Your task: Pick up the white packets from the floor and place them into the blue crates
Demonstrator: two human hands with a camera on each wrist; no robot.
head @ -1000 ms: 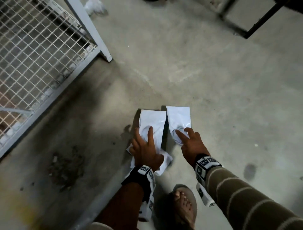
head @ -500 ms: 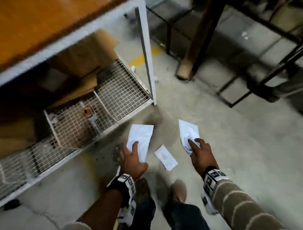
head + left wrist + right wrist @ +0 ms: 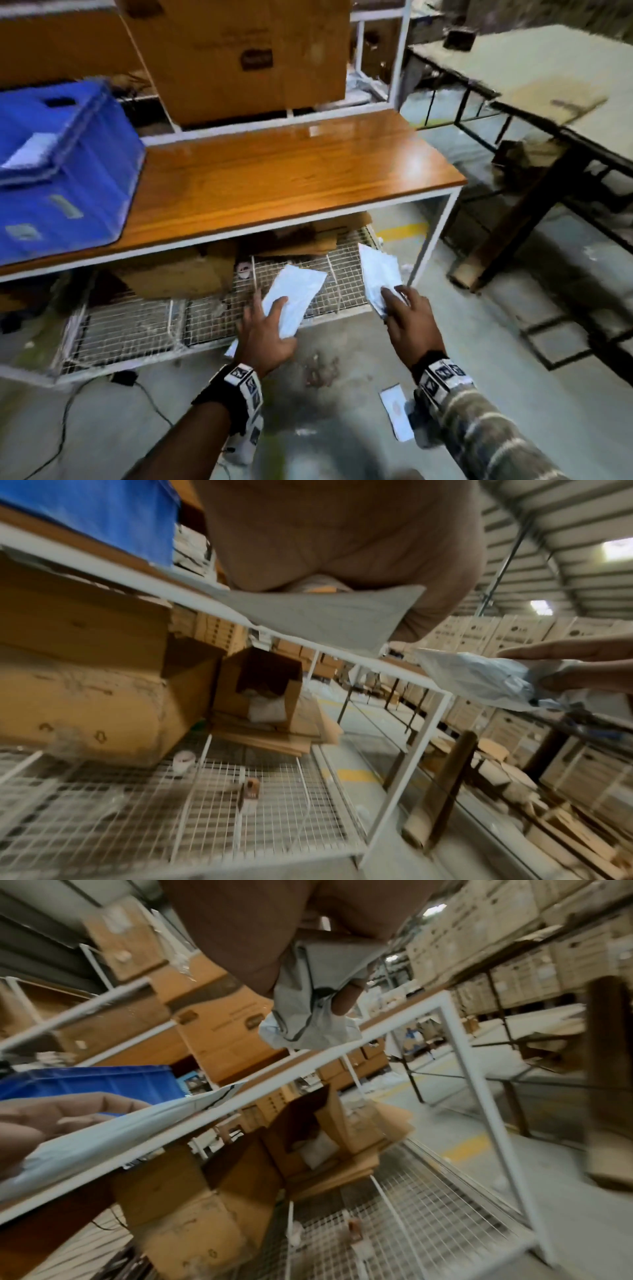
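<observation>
While each hand (image 3: pixel 265 337) (image 3: pixel 412 323) grips one packet (image 3: pixel 294 301) (image 3: pixel 378 274), carry both left to the crate (image 3: pixel 65 164); a third packet (image 3: pixel 397 414) lies near.

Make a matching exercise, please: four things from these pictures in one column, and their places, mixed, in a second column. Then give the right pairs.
Things
1. blue crate
2. flat white packet
3. crumpled white packet
4. small white packet

Places
A. held in the right hand
B. lying on the floor
C. on the wooden table top
D. held in the left hand

Pairs: 1-C, 2-D, 3-A, 4-B
</observation>
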